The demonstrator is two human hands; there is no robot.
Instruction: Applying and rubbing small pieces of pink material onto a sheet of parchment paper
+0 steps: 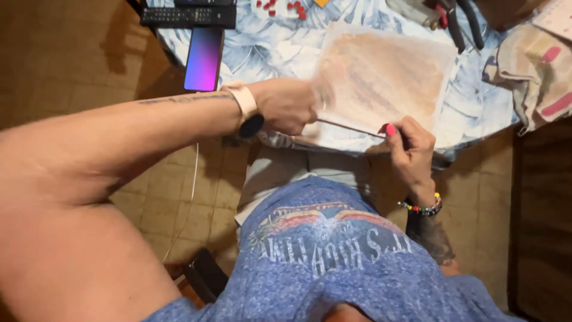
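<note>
Both hands grip the near edge of the stained board [381, 77] at frame centre, left hand [289, 106] clenched, right hand [411, 146] pinching; board is still flat on the floral tablecloth [476, 107], nothing lifted yet.

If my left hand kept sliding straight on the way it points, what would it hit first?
Most likely the right hand pinching the near edge of the pale, brown-stained square board; the left hand points that way along the edge, though depth is unclear.
</note>
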